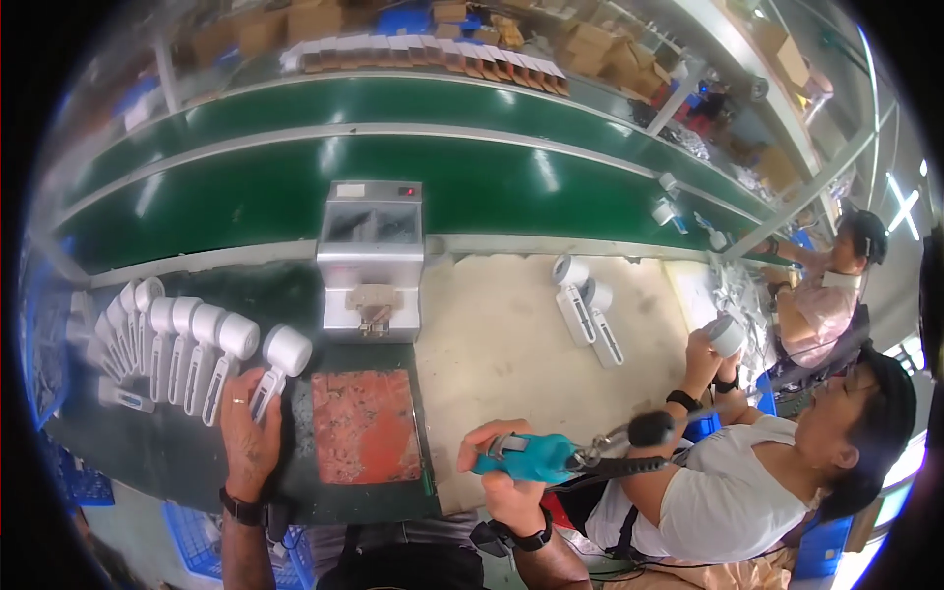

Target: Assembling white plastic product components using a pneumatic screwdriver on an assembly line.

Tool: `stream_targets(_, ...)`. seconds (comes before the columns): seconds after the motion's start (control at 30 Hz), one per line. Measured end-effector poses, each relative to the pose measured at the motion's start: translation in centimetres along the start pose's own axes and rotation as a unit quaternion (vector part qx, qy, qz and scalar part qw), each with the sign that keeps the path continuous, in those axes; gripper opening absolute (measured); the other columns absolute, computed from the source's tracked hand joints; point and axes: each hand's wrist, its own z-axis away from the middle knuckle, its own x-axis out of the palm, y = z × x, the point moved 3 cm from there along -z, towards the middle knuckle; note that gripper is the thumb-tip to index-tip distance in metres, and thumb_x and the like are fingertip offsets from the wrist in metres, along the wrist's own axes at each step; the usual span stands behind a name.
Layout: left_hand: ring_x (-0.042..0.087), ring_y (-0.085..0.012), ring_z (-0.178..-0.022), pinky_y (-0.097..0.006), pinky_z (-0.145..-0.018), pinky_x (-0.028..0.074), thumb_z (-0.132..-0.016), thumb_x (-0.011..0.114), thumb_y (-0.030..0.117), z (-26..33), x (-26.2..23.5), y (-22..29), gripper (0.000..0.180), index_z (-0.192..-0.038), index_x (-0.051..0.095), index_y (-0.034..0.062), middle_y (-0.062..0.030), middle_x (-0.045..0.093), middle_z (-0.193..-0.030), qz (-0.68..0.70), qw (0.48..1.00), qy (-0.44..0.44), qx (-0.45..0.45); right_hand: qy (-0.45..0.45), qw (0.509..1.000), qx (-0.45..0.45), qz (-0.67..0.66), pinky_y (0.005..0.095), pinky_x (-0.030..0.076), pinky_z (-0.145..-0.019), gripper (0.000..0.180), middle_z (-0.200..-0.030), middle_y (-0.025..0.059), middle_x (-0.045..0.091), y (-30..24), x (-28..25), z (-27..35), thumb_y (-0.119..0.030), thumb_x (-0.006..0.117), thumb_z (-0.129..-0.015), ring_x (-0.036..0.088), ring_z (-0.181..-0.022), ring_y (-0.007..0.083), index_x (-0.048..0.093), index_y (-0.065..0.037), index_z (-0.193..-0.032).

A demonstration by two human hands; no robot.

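My left hand is closed around the handle of a white handheld device with a round, drum-shaped head and a dark slot in its handle. The device's head points away from me, over the dark green mat. To its left a fan-shaped row of similar white devices lies on the table. My right hand grips a teal electric screwdriver, which hangs from a metal hook and a black coiled cord. The screwdriver is held in the air over the front edge of the cream-coloured sheet, apart from the white device.
A silver screw feeder stands mid-table, with a worn red pad before it. Two white devices lie on the cream sheet. Behind runs a green conveyor. At right, a co-worker holds a white part; another person sits beyond.
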Motion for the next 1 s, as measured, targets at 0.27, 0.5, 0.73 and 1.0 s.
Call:
stream_targets(0.27, 0.057, -0.0379, -0.096, -0.043, -0.085, 0.047, -0.087, 0.062, 0.001, 0.1, -0.6, 0.3, 0.031, -0.118, 0.058, -0.0007, -0.0190, 0.057, -0.103, 0.014, 1.000, 0.013, 0.004, -0.030, 0.999, 0.010, 0.007, 0.0308, 0.050, -0.071, 0.049, -0.084, 0.0086, 0.064, -0.1, 1.9, 0.6, -0.036, 0.073, -0.090, 0.061, -0.078, 0.0162, 0.057, 0.003, -0.115)
stream_targets(0.5, 0.057, -0.0400, -0.100, -0.045, -0.089, 0.045, -0.088, 0.061, 0.003, 0.8, -1.3, 0.4, 0.030, -0.118, 0.058, -0.0004, -0.0196, 0.057, -0.105, 0.021, 0.998, 0.033, 0.046, -0.043, 0.997, -0.015, 0.064, 0.0289, 0.046, -0.070, 0.044, -0.085, 0.0065, 0.064, -0.2, 3.4, 2.8, -0.035, 0.067, -0.094, 0.060, -0.079, 0.0142, 0.056, 0.001, -0.117)
stream_targets(0.73, 0.056, -0.0425, -0.104, -0.049, -0.091, 0.045, -0.091, 0.060, 0.007, 1.0, -0.7, -0.9, 0.028, -0.118, 0.057, 0.0020, -0.0208, 0.057, -0.108, 0.016, 0.995, 0.057, 0.079, -0.025, 0.994, -0.047, 0.093, 0.0277, 0.046, -0.071, 0.031, -0.083, 0.0048, 0.065, -2.7, 5.0, 5.9, -0.026, 0.059, -0.099, 0.059, -0.077, 0.0114, 0.060, 0.002, -0.111)
stream_targets(1.0, 0.056, -0.0433, -0.106, -0.049, -0.093, 0.045, -0.091, 0.062, 0.009, 1.3, -0.9, -1.4, 0.033, -0.122, 0.056, -0.0001, -0.0222, 0.058, -0.113, -0.048, 0.993, 0.094, 0.056, 0.000, 0.996, -0.043, 0.079, 0.0269, 0.045, -0.070, 0.029, -0.081, 0.0024, 0.065, -3.3, 4.3, 7.0, -0.022, 0.061, -0.098, 0.056, -0.075, 0.0090, 0.063, 0.004, -0.111)
